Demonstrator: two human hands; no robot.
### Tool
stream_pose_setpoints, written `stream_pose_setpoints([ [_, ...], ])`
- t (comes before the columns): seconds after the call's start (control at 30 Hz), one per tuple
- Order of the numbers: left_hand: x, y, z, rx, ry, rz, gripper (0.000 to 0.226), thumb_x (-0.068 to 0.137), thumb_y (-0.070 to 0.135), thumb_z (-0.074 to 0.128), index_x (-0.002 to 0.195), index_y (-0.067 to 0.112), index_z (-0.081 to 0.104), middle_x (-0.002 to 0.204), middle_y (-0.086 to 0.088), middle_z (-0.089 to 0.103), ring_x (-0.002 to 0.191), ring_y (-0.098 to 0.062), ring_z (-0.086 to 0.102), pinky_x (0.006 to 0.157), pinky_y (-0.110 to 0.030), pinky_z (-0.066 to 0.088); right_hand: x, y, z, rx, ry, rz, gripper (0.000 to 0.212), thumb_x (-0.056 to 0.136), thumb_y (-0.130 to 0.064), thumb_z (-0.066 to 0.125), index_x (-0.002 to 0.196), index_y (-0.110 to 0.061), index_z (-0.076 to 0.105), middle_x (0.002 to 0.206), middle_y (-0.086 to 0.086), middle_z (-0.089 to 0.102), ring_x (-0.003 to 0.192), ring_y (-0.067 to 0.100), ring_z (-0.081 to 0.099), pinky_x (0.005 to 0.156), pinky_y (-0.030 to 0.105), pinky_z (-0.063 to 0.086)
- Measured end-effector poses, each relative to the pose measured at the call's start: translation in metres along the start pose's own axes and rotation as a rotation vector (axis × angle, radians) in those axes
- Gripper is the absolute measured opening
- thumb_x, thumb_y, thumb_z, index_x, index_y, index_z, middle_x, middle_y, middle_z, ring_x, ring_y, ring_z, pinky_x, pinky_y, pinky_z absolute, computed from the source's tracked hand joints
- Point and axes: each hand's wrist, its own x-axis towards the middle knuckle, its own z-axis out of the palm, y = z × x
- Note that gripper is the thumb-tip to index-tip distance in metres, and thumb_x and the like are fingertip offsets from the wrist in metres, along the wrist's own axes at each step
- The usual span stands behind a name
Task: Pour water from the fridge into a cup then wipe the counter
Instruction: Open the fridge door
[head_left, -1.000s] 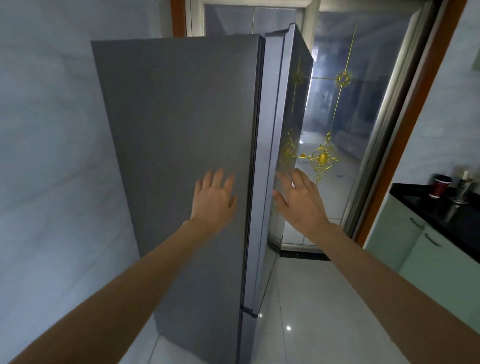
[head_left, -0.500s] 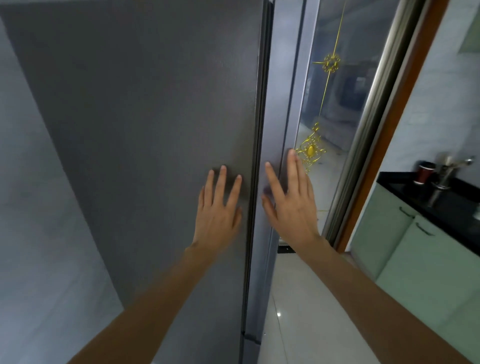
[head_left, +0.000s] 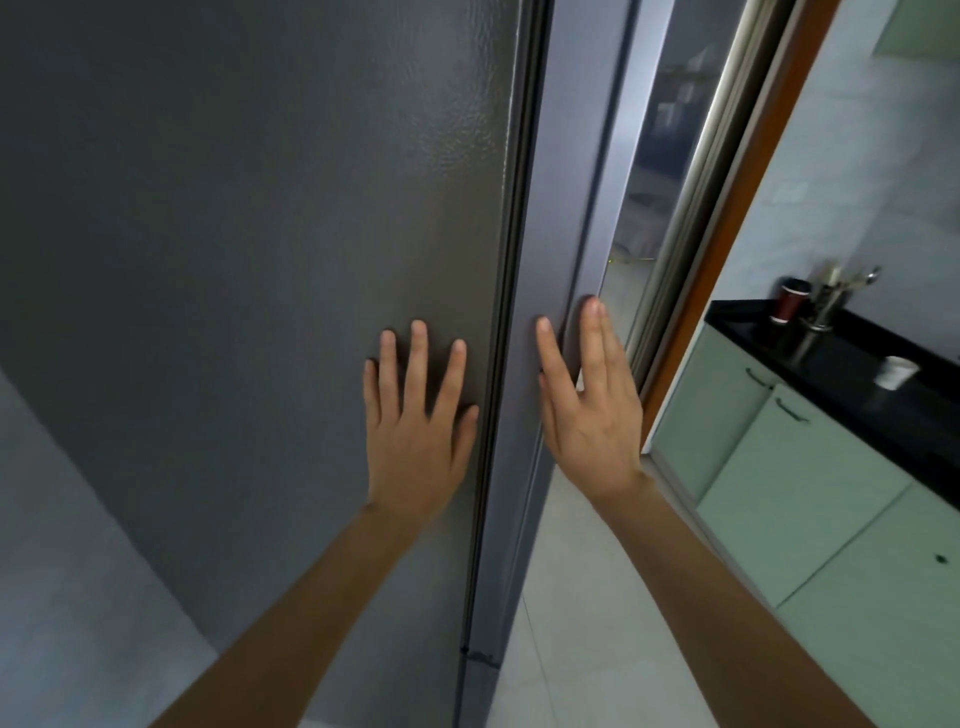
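Fridge (head_left: 260, 260) fills the left and centre of the view, its grey side panel facing the camera and its door edge (head_left: 561, 260) running down just right of that panel. Left hand (head_left: 415, 415) lies flat on the panel with fingers spread, holding nothing — right hand (head_left: 592, 415) rests open on the door edge, fingers straight. Right of the fridge, a white cup (head_left: 894, 371) and a dark red cup (head_left: 789, 301) stand on the black counter (head_left: 857, 384).

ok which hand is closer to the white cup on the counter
Right. The right hand is at the fridge door's edge, on the side toward the white cup; the left hand lies flat on the fridge's side panel, farther away.
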Motion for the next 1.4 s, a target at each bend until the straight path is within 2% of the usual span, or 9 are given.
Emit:
stream_pose_setpoints([
  [0.27,0.0,-0.003,0.0,0.004,0.01,0.009,0.059,0.097,0.038,0.044,0.149,0.017,0.025,0.155,-0.018,0.016,0.142,-0.045,0.018,0.114,-0.057,0.022,-0.001,0.003,0.0,-0.035,0.052,-0.011,0.055,0.092,-0.009,0.058,0.143,-0.012,0.037,0.148,0.022,0.026,0.136,0.041,0.035,0.105,0.054,0.039],
  [0.53,0.0,-0.004,-0.002,0.035,-0.019,0.007,0.059,0.098,0.04,0.042,0.149,0.017,0.023,0.156,-0.018,0.014,0.143,-0.043,0.015,0.114,-0.056,0.022,-0.002,0.005,-0.004,-0.07,0.04,-0.02,0.054,0.095,-0.013,0.057,0.144,-0.014,0.035,0.15,0.02,0.025,0.138,0.039,0.033,0.109,0.053,0.035],
  [0.77,0.0,0.0,-0.001,0.045,-0.034,-0.013,0.06,0.098,0.04,0.042,0.15,0.016,0.024,0.156,-0.022,0.021,0.143,-0.045,0.016,0.114,-0.058,0.022,-0.03,0.05,-0.031,-0.015,0.018,0.138,0.07,0.091,0.003,0.057,0.149,-0.015,0.022,0.153,0.02,0.016,0.144,0.034,0.02,0.106,0.051,0.04],
  [0.8,0.0,0.0,-0.001,0.051,-0.04,-0.014,0.06,0.098,0.04,0.042,0.15,0.016,0.024,0.156,-0.022,0.021,0.143,-0.045,0.015,0.114,-0.058,0.022,-0.034,0.055,-0.038,-0.008,-0.012,0.171,0.067,0.094,-0.002,0.055,0.15,-0.014,0.019,0.155,0.02,0.014,0.145,0.032,0.018,0.105,0.049,0.041],
  [0.87,0.0,-0.002,-0.002,0.059,-0.043,-0.008,0.06,0.098,0.04,0.042,0.15,0.016,0.025,0.156,-0.022,0.021,0.144,-0.044,0.015,0.115,-0.058,0.022,-0.039,0.061,-0.051,-0.007,-0.081,0.227,0.058,0.101,-0.025,0.046,0.151,-0.011,0.02,0.157,0.02,0.011,0.145,0.03,0.016,0.103,0.047,0.044],
  [0.97,0.0,-0.002,-0.005,0.042,-0.041,-0.001,0.058,0.098,0.04,0.042,0.149,0.014,0.028,0.155,-0.024,0.023,0.143,-0.045,0.016,0.114,-0.058,0.021,-0.042,0.07,-0.062,-0.036,-0.167,0.267,0.075,0.095,-0.05,0.048,0.15,-0.006,0.022,0.157,0.024,0.006,0.144,0.034,0.019,0.102,0.046,0.043],
  [1.1,-0.001,-0.002,-0.007,0.035,-0.048,-0.003,0.058,0.098,0.037,0.047,0.148,0.013,0.031,0.155,-0.024,0.023,0.143,-0.046,0.017,0.114,-0.058,0.021,-0.049,0.079,-0.069,-0.117,-0.209,0.302,0.081,0.093,-0.051,0.05,0.151,-0.005,0.016,0.156,0.027,0.005,0.14,0.04,0.026,0.1,0.047,0.044],
  [1.27,-0.001,0.001,-0.011,0.03,-0.072,-0.021,0.059,0.097,0.036,0.049,0.149,0.012,0.031,0.156,-0.023,0.022,0.143,-0.046,0.018,0.113,-0.058,0.022,-0.063,0.095,-0.075,-0.175,-0.243,0.391,0.076,0.096,-0.047,0.047,0.152,-0.009,0.013,0.158,0.022,0.003,0.144,0.039,0.018,0.106,0.051,0.04],
  [1.4,-0.003,0.006,-0.011,0.062,-0.061,-0.023,0.061,0.096,0.035,0.047,0.149,0.011,0.029,0.156,-0.024,0.021,0.144,-0.045,0.018,0.115,-0.056,0.017,-0.075,0.117,-0.079,-0.118,-0.266,0.462,0.08,0.096,-0.049,0.047,0.153,-0.009,0.006,0.159,0.021,-0.002,0.146,0.038,0.01,0.115,0.044,0.022],
])
